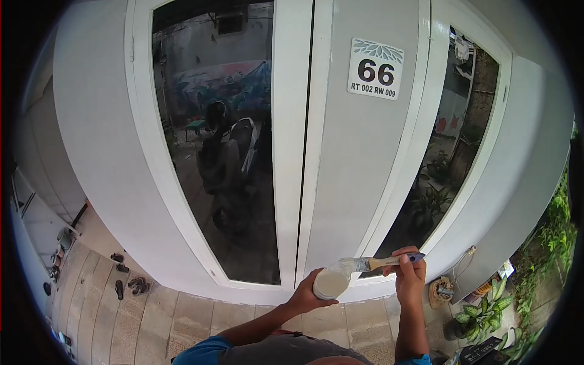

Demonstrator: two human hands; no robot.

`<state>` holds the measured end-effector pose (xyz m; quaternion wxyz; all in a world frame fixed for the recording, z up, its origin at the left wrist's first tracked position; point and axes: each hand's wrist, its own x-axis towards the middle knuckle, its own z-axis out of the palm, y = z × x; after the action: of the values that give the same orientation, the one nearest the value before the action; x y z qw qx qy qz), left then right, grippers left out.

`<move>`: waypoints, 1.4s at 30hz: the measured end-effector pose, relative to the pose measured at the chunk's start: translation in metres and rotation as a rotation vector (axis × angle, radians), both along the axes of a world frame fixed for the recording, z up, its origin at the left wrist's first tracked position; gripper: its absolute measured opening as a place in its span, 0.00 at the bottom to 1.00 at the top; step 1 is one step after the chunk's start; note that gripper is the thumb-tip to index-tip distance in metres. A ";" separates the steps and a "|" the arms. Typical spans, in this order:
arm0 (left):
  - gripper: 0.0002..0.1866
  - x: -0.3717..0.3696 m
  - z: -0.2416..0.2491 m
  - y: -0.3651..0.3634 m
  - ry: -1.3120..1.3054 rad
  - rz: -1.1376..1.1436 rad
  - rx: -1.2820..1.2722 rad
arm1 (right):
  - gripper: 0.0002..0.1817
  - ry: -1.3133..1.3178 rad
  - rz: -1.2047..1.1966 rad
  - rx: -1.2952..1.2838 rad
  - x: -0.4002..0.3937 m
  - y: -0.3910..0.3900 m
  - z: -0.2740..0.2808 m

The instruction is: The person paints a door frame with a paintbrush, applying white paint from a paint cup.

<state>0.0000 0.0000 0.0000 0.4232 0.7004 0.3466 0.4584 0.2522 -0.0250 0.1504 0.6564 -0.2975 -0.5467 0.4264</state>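
Holds a brush (381, 263) in the right hand (410, 277), gripped by the handle. Lies nearly level, long axis crosswise, with bristles pointing left at the rim of a cup (328, 271); hard to say whether touching. Grasps the cup of pale paint (334, 284) in the left hand (307, 294), nearer the bristles, with thumb and fingers curved around its side. Faces a grey panel (365, 158) between white frames (289, 121). Shows paving (201, 316) below, sandals (120, 289) left, a plant (486, 311) right.
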 end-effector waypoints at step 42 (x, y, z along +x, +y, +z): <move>0.56 0.014 0.075 0.005 -0.077 -0.001 0.228 | 0.14 -1.133 -0.002 0.493 -0.040 0.017 0.069</move>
<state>0.0144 0.0046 0.0748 0.3540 0.7260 0.2756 0.5213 0.2117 -0.0082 0.2198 0.3140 -0.3177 -0.8925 0.0626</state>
